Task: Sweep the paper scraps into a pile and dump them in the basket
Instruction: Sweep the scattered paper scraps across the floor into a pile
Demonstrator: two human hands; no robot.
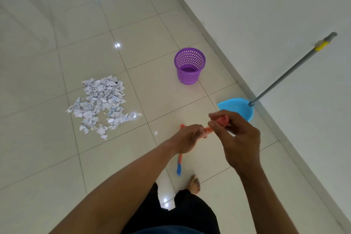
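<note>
Head view showed the left grip (pixel 187 137) and the right grip (pixel 237 138) close together at waist height, both clamped with curled fingers on an orange broom handle (pixel 222 120), the right one higher on it and the left one just below. Two grips on one handle probably gave leverage and steering for a stroke across the floor (pixel 47 157). Under the left wrist an orange strip with a blue end (pixel 178 171) ran down near a bare foot (pixel 194 184); it looked like the broom's lower part, though that could not be told for sure. The paper scraps (pixel 102 100) lay well apart from both grips, ahead and to the left, already loosely bunched but ragged at the near edge, with one stray scrap (pixel 156 133) just left of the left grip. The purple basket (pixel 190 66) stood upright farther ahead, between the scraps and the wall (pixel 266 15). A blue dustpan (pixel 235 108) sat near the right grip, its long grey pole (pixel 288 70) leaning against the wall, likely parked within reach for the scooping to come.
</note>
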